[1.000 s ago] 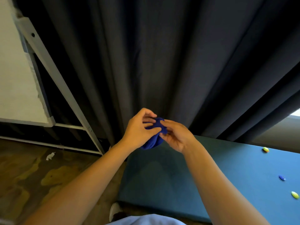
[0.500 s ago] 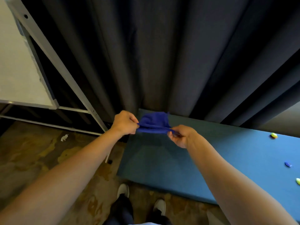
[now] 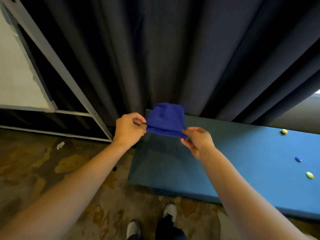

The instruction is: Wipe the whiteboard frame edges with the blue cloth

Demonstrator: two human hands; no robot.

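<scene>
Whiteboard: white board panel with a pale grey metal frame [image 3: 12, 70], far out to the left of the left hand and higher up; only its lower right corner shows, well apart from both hands.
Stand leg: slanted grey metal bar [image 3: 57, 66], running from the upper left down to a point just left of the left hand.
Floor scrap: small white crumpled bit [image 3: 60, 145] on the mottled brown floor [image 3: 52, 170], left of the left wrist.
Left hand: left hand [image 3: 129, 129] curled closed, thumb and fingertips pinching the left corner of the cloth.
Cloth: folded dark blue fabric cloth [image 3: 166, 120], stretched between the two hands, held in the air with its far part standing up beyond the fingers; it touches neither whiteboard nor frame.
Curtain: dark grey pleated drape [image 3: 173, 49], hanging behind the cloth and both hands.
Right hand: right hand [image 3: 197, 141] closed in a pinch on the cloth's right corner, palm turned partly upward.
Blue surface: flat light blue padded slab [image 3: 242, 161], below and to the right of the right hand.
Small pieces: yellow-green round piece [image 3: 284, 131], dark blue round piece [image 3: 298, 158] and yellow oval piece [image 3: 309, 175], lying on the slab far right of the right hand.
Shoes: grey shoes [image 3: 169, 210], near the bottom edge below the hands.
</scene>
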